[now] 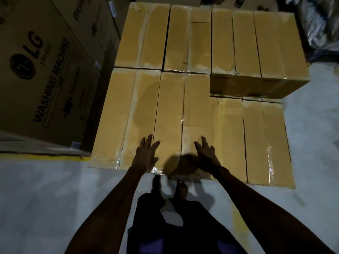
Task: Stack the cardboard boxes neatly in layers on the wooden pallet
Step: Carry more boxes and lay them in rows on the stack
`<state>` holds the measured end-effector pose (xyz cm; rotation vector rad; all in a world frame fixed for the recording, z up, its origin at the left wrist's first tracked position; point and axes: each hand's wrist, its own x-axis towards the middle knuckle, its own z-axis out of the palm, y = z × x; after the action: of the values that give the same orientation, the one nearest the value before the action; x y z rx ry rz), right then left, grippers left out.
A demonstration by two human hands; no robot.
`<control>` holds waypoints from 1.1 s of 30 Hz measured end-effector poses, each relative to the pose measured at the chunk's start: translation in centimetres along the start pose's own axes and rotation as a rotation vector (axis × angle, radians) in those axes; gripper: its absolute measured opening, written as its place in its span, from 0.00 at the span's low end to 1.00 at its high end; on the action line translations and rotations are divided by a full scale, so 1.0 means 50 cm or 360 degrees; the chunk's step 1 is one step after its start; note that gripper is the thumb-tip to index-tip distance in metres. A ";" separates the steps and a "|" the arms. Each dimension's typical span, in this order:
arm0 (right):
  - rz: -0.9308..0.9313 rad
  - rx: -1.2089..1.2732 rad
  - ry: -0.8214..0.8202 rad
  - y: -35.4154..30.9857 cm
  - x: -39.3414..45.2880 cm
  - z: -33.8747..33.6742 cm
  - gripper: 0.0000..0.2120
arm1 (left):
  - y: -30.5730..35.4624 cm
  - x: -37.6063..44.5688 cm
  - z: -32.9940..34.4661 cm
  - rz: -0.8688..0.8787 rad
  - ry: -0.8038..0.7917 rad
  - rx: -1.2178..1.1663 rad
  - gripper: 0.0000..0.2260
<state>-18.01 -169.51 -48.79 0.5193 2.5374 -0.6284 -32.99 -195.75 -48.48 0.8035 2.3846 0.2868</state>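
Taped yellow-brown cardboard boxes stand packed in rows in front of me; the pallet beneath them is hidden. The near middle top-layer box [176,110] lies under both my hands. My left hand [147,154] rests flat on its near left part, fingers spread and straight. My right hand [206,153] lies flat on its near right part, fingers extended. To the right, a lower-layer box [256,142] shows its top one level down. Behind it the far right box [260,52] stands at the upper level. A near left box [117,116] sits beside the middle one.
Large brown washing-machine cartons [45,70] stand close on the left. Dark wrapped goods [319,24] sit at the back right. Grey floor [55,198] with a yellow line [45,157] lies around me; my legs and feet [168,191] stand at the stack's near edge.
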 end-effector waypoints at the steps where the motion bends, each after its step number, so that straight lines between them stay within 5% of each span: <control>1: -0.0008 0.0011 -0.0012 -0.001 -0.019 0.010 0.41 | -0.012 -0.014 0.007 0.0021 -0.0020 -0.0005 0.38; 10: 0.0047 0.0067 0.0106 -0.002 -0.095 0.076 0.44 | -0.111 -0.078 0.046 0.0335 -0.0023 0.0013 0.50; 16: 0.0118 0.0108 0.0203 0.000 -0.099 0.116 0.42 | -0.094 -0.102 0.056 0.0356 0.0125 0.0047 0.37; 33: 0.0176 0.0215 0.0200 0.027 -0.093 0.141 0.43 | -0.086 -0.088 0.035 0.0431 -0.0101 0.0285 0.43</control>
<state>-11.13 -173.12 -52.32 0.7633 2.5728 -0.7512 -31.20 -201.84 -49.41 1.2042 2.2637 0.1535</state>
